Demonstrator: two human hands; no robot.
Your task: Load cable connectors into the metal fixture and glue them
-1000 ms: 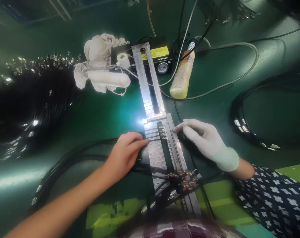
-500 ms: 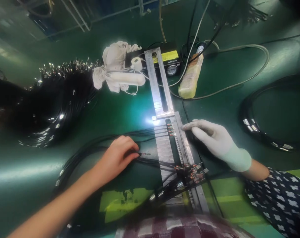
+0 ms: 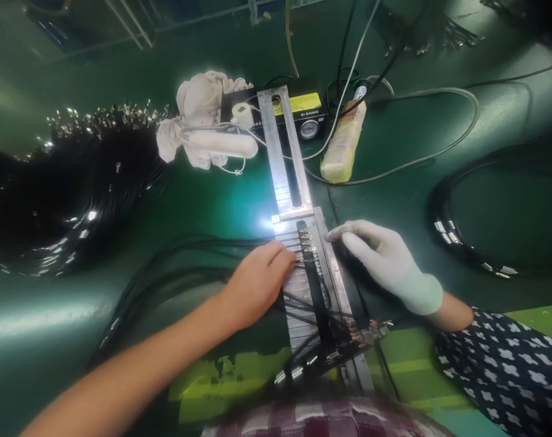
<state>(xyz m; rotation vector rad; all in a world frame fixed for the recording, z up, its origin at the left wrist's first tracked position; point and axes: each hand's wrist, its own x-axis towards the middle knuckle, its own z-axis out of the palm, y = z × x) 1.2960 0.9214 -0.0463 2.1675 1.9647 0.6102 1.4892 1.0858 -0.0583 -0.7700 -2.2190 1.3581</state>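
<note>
A slotted metal jig (image 3: pixel 298 331) runs away from me across the green table, with several black cables lying side by side in its grooves, their stripped copper-coloured ends (image 3: pixel 306 238) over the dark slot. My bare left hand (image 3: pixel 262 282) pinches a black cable at the jig's left edge, its stripped tip pointing into the slot below the others. My right hand (image 3: pixel 385 258), in a white glove, rests beside the jig's right rail, index fingertip at the rail and thumb apart, holding nothing I can see. Nearer me, a bundle of loose cable ends (image 3: pixel 369 332) lies across the jig.
Large bundles of black cable (image 3: pixel 98 176) lie at the left, and a coil (image 3: pixel 444 230) at the right. Behind the jig are a black box with a dial (image 3: pixel 309 128), a white cloth (image 3: pixel 198 100) and a tape-wrapped tool (image 3: pixel 344 145). A bright lamp (image 3: pixel 276 220) shines beside the jig.
My left hand has moved right, bringing a cable's stripped end from beside the jig to its slot. My right hand stays beside the rail. The view has shifted slightly.
</note>
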